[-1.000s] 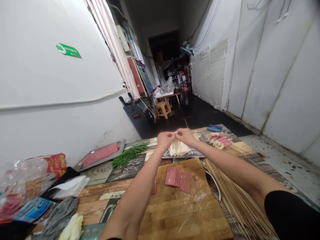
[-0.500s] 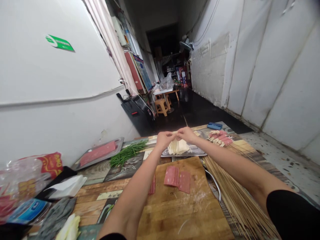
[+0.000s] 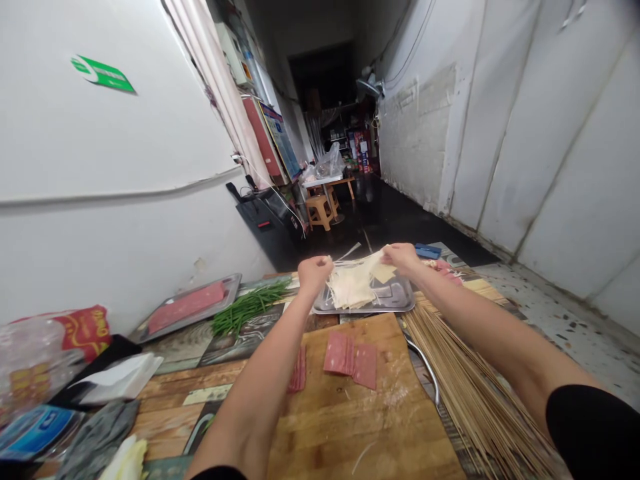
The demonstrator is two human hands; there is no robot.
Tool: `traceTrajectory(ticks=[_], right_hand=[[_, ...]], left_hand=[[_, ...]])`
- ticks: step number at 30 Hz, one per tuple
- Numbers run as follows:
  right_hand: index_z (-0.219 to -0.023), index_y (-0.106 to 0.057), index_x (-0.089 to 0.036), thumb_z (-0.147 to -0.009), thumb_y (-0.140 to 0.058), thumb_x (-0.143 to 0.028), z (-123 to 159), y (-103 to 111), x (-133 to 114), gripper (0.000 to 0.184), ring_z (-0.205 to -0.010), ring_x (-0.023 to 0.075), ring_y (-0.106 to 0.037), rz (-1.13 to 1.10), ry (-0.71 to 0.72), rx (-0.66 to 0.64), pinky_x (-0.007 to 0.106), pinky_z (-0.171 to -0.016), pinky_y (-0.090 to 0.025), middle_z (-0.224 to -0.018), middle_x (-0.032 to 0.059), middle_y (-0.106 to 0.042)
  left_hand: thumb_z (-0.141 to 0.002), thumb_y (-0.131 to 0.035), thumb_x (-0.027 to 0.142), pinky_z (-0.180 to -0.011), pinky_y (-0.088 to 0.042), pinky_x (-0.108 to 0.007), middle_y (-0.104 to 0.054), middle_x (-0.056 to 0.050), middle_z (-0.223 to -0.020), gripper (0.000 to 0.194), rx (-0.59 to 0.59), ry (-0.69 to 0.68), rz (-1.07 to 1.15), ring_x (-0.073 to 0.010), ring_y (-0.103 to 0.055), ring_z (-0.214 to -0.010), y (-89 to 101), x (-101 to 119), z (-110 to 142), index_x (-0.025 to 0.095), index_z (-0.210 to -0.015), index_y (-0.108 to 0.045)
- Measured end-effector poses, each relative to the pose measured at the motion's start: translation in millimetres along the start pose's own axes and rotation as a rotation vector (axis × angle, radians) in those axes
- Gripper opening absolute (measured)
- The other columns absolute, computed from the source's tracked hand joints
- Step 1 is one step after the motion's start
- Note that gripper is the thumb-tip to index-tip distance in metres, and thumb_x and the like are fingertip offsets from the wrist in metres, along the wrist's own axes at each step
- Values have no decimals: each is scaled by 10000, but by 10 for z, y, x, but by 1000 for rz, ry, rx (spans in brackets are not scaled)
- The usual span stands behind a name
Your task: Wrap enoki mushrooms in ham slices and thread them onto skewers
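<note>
Over a metal tray (image 3: 395, 301) at the far side of the table, both my hands are closed on pale, stringy strands that look like enoki mushrooms (image 3: 353, 287). My left hand (image 3: 315, 273) pinches them at the left end. At the right end, my right hand (image 3: 401, 257) grips the upper edge, and thin strands stretch between the two. A yellowish square sheet (image 3: 384, 273) lies in the tray near my right hand. Closer to me, pink ham slices (image 3: 339, 353) rest on a wooden cutting board (image 3: 345, 427); my left forearm partly covers another stack.
Bamboo skewers (image 3: 465, 373) lie right of the board, beside a curved metal handle (image 3: 427, 370). Pink rolls (image 3: 447, 269) and a blue object (image 3: 428, 251) are at the far right. Green chives (image 3: 250, 303), a tray of pink meat (image 3: 187, 307), a grey cloth (image 3: 100, 440) and plastic packaging (image 3: 45, 353) occupy the left.
My hands were together over the tray and have moved apart, left and right, with the pale strands now stretched between them. The view has shifted slightly.
</note>
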State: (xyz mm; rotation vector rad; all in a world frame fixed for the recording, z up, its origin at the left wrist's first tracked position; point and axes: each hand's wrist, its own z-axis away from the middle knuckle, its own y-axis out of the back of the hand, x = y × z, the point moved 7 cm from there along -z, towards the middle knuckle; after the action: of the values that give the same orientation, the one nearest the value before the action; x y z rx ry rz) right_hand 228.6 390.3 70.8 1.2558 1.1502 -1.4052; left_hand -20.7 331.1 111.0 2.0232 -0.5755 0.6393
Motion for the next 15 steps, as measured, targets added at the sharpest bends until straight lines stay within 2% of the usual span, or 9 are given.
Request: traceTrajectory(ticks=[2, 4, 6, 8, 12, 15], right_hand=[[-624, -510, -169, -711, -619, -97, -70, 302, -16, 157, -481, 119, -608, -26, -25, 81, 198, -506, -552, -441, -21, -534], [-651, -517, -168, -726, -613, -108, -85, 564, -50, 136, -475, 121, -602, -28, -37, 141, 198, -450, -533, -489, -5, -570], [-693, -531, -167, -739, -613, -132, -64, 772, -110, 99, -475, 123, -599, -32, -33, 199, 199, -389, -503, -553, 5, -608], [-715, -541, -162, -751, -608, -136, -23, 921, -201, 80, -488, 115, -601, -65, -6, 252, 189, -384, -497, -583, 3, -616], [-704, -563, -141, -766, -595, -98, 85, 1029, -456, 83, -513, 90, -604, -145, 98, 252, 162, -472, -532, -558, -4, -592], [-708, -593, -128, -781, -591, -87, 202, 947, -604, 84, -521, 79, -606, -147, 135, 143, 143, -495, -530, -568, 4, -602]], left_hand=[[-763, -501, 295, -563, -313, -214, -579, 3, -575, 261, 46, 2, -57, -133, -528, -609, 31, -69, -19, 145, -612, -651], [-789, -471, 270, -597, -319, -219, -596, -11, -623, 264, 77, 1, -115, -143, -535, -659, -14, -124, -12, 152, -624, -639], [-799, -451, 229, -643, -337, -221, -633, -32, -708, 244, 66, -8, -163, -158, -551, -734, -146, -171, 27, 162, -668, -646], [-783, -461, 184, -678, -355, -225, -656, -45, -765, 214, -7, -32, -198, -169, -560, -775, -340, -212, 103, 172, -688, -653], [-702, -522, 104, -685, -388, -243, -646, -46, -683, 178, -258, -112, -243, -175, -569, -710, -667, -272, 329, 173, -579, -630], [-661, -551, 74, -735, -422, -255, -666, -48, -730, 152, -398, -169, -266, -181, -594, -739, -681, -240, 447, 171, -614, -659]])
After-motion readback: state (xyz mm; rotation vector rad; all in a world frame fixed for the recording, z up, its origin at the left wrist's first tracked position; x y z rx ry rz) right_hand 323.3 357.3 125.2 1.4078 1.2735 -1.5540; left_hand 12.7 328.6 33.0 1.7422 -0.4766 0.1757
